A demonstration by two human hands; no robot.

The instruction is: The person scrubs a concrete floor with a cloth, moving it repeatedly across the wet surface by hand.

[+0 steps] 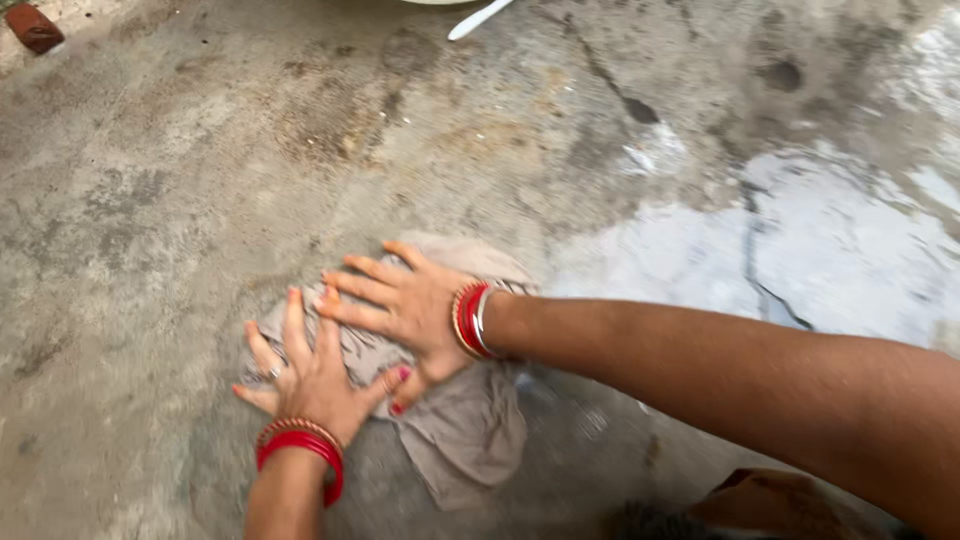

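Note:
A wet grey-beige cloth (465,430) lies bunched on the concrete floor (180,180). My left hand (310,375) presses flat on its left part, fingers spread, red bangles at the wrist. My right hand (400,305) lies flat on the cloth just beyond, fingers pointing left and overlapping the left hand's fingertips, with red and silver bangles on its wrist. Neither hand grips the cloth; both push down on it. The cloth's lower corner hangs free toward me.
Wet shiny patches and a crack (760,270) cover the floor at right. A white handle-like object (478,20) pokes in at the top edge under a pale rim. A red brick piece (33,27) lies at top left. Brown fabric (770,500) shows at the bottom right.

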